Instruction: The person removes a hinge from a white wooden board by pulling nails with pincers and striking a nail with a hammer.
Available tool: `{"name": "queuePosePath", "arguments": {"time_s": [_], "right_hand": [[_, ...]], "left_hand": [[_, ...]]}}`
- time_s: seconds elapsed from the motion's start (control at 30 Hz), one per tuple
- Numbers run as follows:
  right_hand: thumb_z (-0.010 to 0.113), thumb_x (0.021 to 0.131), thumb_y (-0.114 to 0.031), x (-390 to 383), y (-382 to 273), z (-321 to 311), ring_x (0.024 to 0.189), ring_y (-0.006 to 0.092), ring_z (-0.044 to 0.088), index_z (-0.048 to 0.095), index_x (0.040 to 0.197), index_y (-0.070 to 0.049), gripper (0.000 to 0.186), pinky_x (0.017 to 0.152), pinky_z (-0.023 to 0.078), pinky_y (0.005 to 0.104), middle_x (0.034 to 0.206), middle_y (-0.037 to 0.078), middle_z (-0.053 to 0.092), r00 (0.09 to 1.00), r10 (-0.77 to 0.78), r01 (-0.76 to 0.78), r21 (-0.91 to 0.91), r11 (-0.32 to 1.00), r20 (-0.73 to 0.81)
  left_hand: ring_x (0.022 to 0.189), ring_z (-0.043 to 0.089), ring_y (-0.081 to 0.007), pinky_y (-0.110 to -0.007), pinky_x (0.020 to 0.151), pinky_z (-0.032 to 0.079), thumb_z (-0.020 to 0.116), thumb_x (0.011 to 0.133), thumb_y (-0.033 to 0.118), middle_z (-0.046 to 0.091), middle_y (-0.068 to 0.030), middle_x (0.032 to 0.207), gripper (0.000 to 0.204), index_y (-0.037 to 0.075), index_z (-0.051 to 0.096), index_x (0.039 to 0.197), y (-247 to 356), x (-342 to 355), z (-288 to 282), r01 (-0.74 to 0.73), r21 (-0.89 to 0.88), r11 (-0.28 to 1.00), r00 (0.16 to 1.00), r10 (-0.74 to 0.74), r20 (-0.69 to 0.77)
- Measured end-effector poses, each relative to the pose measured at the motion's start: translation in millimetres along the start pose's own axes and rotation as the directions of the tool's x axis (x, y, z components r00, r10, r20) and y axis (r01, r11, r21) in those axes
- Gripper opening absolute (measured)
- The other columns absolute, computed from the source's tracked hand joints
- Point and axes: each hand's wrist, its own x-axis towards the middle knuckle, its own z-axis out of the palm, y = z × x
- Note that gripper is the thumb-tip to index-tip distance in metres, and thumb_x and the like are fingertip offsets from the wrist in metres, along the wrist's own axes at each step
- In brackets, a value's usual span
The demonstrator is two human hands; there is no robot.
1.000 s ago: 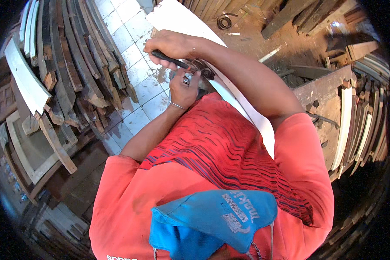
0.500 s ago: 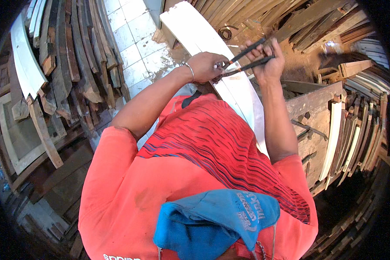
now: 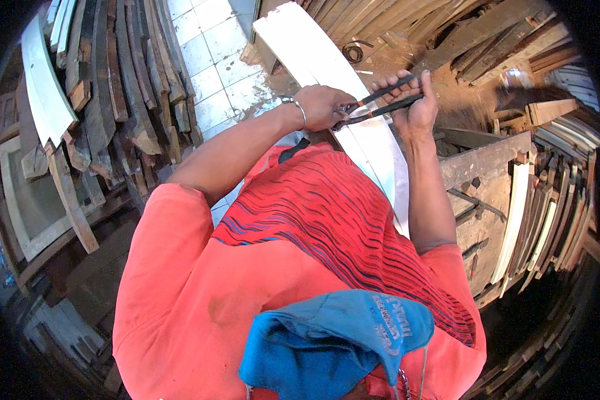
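My right hand [image 3: 417, 113] is closed on the black handles of a plier-like hand tool [image 3: 383, 110]. Between the handles a narrow gap shows. At the tool's head my left hand [image 3: 321, 107] is closed, with its fingers bent around the jaws. Whatever small thing it pinches there is hidden by the fingers. A metal bracelet rings the left wrist. Beneath both hands runs a long white board [image 3: 307, 47], slanting from the upper middle toward my body.
Dark timber strips [image 3: 117, 87] are piled at the left, a pale board [image 3: 43, 87] among them. More wood [image 3: 493, 40] lies at the far right. A wooden box-like bench [image 3: 480, 173] stands beside my right forearm. White tiles [image 3: 213, 60] cover the floor at the upper left.
The tool's handles have come closer together in my right hand. Both hands have shifted slightly, the tool now lying a little lower over the board.
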Motion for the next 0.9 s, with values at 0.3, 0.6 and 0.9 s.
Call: {"name": "queuePosePath", "arguments": {"time_s": [0.3,0.6,0.9], "right_hand": [[0.065,0.098,-0.037,38.3,23.0,76.1,0.058,0.0217,0.06,0.052,0.077,-0.011,0.036,0.068,0.058,0.0453,0.064,0.003,0.049,0.975,0.174,-0.098,-0.428,0.898,0.141],[0.046,0.098,-0.022,5.9,-5.1,7.7,0.096,0.0391,0.068,0.058,0.11,0.003,0.031,0.096,0.052,0.061,0.082,0.012,0.058,0.985,0.04,-0.024,-0.1,0.995,0.17],[0.04,0.096,-0.022,-34.5,6.6,11.7,0.115,0.0434,0.062,0.049,0.135,0.004,0.048,0.106,0.046,0.0583,0.102,0.014,0.062,0.972,-0.198,0.209,-0.082,0.974,0.13]], "left_hand": [[0.091,0.071,-0.0342,-0.044,0.082,0.056,0.071,0.089,0.027,0.074,-0.014,0.101,0.032,0.016,0.071,0.119,-1.0,-38.4,35.5,0.001,-0.377,0.926,0.885,-0.176,-0.431],[0.093,0.07,-0.0354,-0.046,0.081,0.055,0.07,0.089,0.025,0.073,-0.0119,0.1,0.037,0.018,0.068,0.126,-9.0,-11.6,15.7,-0.029,-0.091,0.995,0.984,0.013,-0.175],[0.094,0.071,-0.0334,-0.046,0.083,0.055,0.071,0.088,0.028,0.074,-0.0095,0.103,0.037,0.021,0.069,0.124,-17.2,1.3,-5.4,-0.149,-0.055,0.987,0.989,0.15,0.01]]}}
